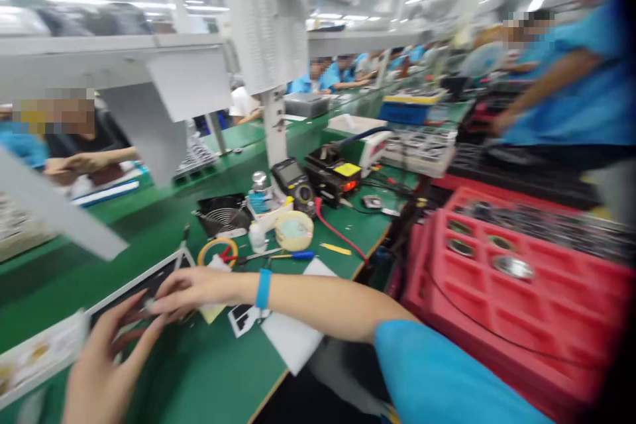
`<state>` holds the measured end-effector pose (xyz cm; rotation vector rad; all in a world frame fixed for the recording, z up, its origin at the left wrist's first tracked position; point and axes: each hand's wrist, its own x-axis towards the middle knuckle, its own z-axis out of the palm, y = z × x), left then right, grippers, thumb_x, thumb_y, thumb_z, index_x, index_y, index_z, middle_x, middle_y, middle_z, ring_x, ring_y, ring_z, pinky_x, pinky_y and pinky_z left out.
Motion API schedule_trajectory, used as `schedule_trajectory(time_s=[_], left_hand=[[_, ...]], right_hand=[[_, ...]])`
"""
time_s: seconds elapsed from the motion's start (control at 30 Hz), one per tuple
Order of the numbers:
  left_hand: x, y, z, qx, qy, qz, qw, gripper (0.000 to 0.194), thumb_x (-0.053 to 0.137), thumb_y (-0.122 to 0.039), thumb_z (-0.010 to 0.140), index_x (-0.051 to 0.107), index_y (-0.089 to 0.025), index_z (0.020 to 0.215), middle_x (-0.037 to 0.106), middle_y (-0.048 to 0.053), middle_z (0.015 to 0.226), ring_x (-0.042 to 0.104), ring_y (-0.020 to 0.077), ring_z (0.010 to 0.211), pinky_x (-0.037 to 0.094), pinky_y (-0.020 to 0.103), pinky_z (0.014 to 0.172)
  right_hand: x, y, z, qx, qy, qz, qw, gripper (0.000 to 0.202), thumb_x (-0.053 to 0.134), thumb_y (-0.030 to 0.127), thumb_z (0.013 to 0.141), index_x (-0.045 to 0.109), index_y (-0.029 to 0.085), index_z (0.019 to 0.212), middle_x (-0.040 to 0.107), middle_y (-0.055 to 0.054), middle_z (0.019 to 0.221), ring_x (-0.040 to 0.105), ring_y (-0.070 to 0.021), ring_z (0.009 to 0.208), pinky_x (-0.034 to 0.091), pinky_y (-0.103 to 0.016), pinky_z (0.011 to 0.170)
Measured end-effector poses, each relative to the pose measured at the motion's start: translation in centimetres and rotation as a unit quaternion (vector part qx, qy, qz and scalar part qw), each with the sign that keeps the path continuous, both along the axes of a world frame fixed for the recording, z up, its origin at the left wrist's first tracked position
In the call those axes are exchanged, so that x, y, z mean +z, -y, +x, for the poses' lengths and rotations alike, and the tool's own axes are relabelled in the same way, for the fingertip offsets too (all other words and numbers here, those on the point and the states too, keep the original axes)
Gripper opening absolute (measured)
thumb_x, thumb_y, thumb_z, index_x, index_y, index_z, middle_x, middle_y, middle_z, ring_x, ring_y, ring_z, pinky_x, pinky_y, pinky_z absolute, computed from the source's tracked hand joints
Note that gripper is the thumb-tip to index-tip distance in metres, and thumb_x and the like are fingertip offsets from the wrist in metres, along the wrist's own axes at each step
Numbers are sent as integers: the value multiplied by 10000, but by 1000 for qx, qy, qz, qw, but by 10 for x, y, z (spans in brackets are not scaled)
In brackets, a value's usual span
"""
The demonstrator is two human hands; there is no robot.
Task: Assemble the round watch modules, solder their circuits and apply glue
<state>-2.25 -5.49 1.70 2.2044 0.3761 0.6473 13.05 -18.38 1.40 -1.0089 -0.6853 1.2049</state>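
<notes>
My left hand [112, 351] comes in from the lower left, its thumb and fingers curled toward my right fingertips. Reaching across from the right, my right hand [193, 290] has its thumb and fingers pinched together and wears a blue wristband [263, 289]. A small pale piece [149, 305] shows between the fingertips of both hands; motion blur and the fingers hide its kind. Behind the hands lies a dark tray with a light rim [134, 283]. A yellow tape roll [217, 253] and a white sheet [298, 334] lie near my right wrist and forearm.
A blue-handled screwdriver [301, 256], a multimeter [293, 182], a black box with a red display [332, 175] and a fan [223, 215] stand on the green bench. Red compartment trays [521, 318] stack at the right. Co-workers sit across; another person [571, 79] stands right.
</notes>
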Motion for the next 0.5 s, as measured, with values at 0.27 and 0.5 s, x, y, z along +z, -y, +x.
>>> schedule_trajectory(time_s=[0.27,0.5], left_hand=[[7,-5,3,-72,80,-15,994,415,746,-390,877,640,-253,1255,665,89,1179,688,212,997,640,303,742],[6,-4,-1,-91,105,-9,990,418,747,-266,885,623,-263,1285,628,90,1222,665,210,1039,644,311,762]], right_hand=[[-2,2,-10,-91,106,23,990,618,917,580,620,635,170,985,690,-15,948,671,-145,862,519,-267,787],[-8,-1,-10,-96,137,52,985,511,890,489,707,628,189,1028,710,-63,1042,700,-212,1009,561,-340,868]])
